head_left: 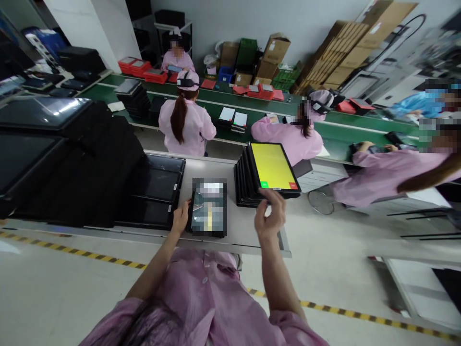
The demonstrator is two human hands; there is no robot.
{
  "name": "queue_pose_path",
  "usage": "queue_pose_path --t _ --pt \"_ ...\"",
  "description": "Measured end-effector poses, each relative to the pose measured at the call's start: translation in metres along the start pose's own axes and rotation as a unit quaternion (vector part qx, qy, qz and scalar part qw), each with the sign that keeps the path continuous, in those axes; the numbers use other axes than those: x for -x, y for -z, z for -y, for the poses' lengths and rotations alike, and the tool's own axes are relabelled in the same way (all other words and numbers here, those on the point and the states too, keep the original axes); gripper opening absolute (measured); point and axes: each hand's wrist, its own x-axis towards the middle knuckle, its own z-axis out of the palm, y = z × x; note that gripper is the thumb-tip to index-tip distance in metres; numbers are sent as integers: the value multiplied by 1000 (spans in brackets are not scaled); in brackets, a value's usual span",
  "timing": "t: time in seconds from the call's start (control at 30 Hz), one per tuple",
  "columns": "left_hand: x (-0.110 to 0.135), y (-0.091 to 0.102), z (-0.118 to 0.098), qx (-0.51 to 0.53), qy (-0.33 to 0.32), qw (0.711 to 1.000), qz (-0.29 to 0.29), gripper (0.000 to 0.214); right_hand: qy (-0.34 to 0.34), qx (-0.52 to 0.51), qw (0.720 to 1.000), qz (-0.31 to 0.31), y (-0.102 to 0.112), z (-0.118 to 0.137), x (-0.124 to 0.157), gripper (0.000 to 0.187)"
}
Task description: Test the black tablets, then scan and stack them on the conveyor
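Note:
A tablet (197,218) with a dark frame lies on the grey bench in front of me, most of its screen blurred out. My left hand (181,217) grips its left edge. To the right stands a stack of black tablets (244,185). The top tablet (273,163) of that stack is tilted and shows a yellow screen with a green and a red box in its lower corners. My right hand (271,214) is at its lower edge, fingers bent and apart, holding nothing. Whether a fingertip touches the screen, I cannot tell.
Black tablets (160,178) in piles cover the bench (234,235) on the left. Beyond it, co-workers in pink (185,120) sit along a green conveyor (334,137) with red trays (259,91). Cardboard boxes (345,48) lean by the wall. A white cart (418,288) stands at right.

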Motion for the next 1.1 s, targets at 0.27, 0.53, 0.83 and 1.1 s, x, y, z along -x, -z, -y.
queue_pose_path --t 0.27,0.53,0.83,1.1 --pt "1 -1 2 -1 6 1000 1 67 107 88 987 84 38 -12 -65 32" --pt "0 -1 3 14 1 1000 -4 75 111 71 989 71 47 -35 -146 34" --pt "2 -1 7 19 4 1000 -16 75 139 106 959 224 1 -63 -205 35" --pt "2 -2 7 32 23 999 -16 75 167 109 959 200 -12 -73 -210 32"
